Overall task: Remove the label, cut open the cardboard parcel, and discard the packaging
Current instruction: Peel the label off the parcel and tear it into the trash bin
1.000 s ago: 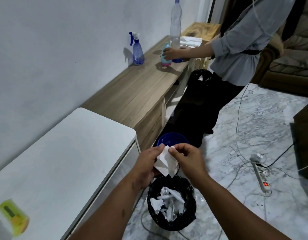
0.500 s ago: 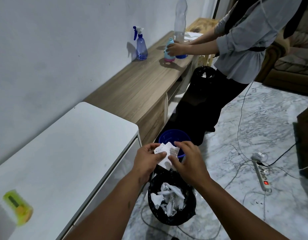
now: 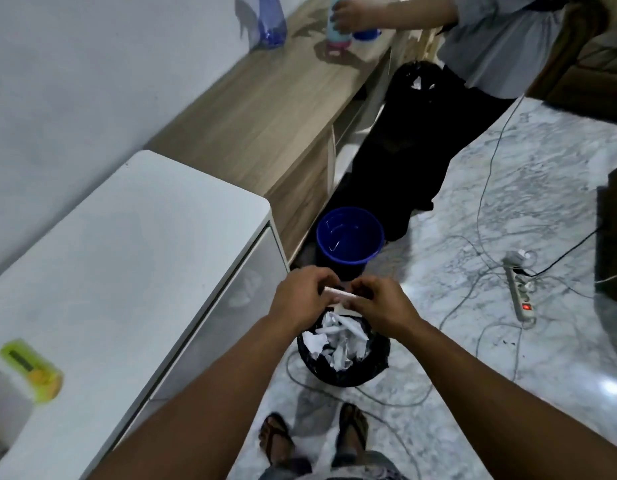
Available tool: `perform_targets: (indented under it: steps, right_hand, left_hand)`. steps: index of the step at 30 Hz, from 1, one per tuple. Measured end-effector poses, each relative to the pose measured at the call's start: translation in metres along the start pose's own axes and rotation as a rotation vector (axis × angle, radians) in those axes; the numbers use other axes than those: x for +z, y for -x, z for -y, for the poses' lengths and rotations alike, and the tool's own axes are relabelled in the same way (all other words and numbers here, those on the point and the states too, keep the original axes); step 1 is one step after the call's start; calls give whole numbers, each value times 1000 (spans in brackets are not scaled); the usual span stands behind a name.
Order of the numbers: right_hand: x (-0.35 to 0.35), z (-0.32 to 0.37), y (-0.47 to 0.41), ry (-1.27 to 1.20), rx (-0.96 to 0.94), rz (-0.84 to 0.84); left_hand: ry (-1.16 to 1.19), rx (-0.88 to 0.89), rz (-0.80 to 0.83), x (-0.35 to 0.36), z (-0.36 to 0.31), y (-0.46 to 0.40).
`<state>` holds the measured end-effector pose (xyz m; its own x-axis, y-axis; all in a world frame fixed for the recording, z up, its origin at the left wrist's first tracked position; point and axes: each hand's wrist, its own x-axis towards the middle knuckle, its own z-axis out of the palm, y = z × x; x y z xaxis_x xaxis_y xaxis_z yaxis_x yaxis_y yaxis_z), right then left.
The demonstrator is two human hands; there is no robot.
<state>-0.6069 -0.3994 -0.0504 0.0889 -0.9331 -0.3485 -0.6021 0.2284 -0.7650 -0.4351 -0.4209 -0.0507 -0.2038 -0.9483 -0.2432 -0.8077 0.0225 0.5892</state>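
Observation:
A folded white paper label [image 3: 341, 296] is held between both hands just above a black-bagged waste bin [image 3: 378, 367] on the floor. My left hand [image 3: 301, 299] pinches its left end, my right hand [image 3: 379, 304] pinches its right end, fingers curled round it. Most of the label is hidden by the fingers. The bin holds several crumpled white paper scraps [image 3: 338, 341]. A yellow-green box cutter [image 3: 31, 370] lies on the white cabinet top [image 3: 127, 271] at the lower left. No cardboard parcel is in view.
A blue bucket [image 3: 350, 237] stands just beyond the bin. A wooden counter [image 3: 265, 98] carries a spray bottle [image 3: 272, 26]; another person [image 3: 490, 46] stands by it. A power strip [image 3: 521, 296] and cables lie on the marble floor at right. My sandalled feet [image 3: 314, 434] are below.
The label has been folded smaller and now lies as a narrow strip between the two hands. The view has tilted downward, bringing my feet into sight.

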Motion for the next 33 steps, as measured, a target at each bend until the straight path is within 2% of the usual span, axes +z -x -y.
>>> perform_targets:
  steps: [2, 6, 11, 16, 23, 33]
  right_hand:
    - [9, -14, -6, -19, 37, 19]
    - [34, -50, -21, 34, 116, -15]
    - [62, -96, -31, 100, 237, -44]
    - [75, -117, -35, 119, 260, -48]
    - [79, -119, -39, 100, 242, 24]
    - [64, -96, -21, 92, 217, 132]
  left_hand:
    - [-127, -63, 21, 16, 8, -3]
    - [-47, -231, 97, 58, 31, -11]
    - [-66, -221, 195, 106, 56, -15]
    - [-48, -219, 243, 126, 65, -14]
    - [-26, -234, 233, 128, 64, -15]
    - [90, -328, 110, 91, 64, 12]
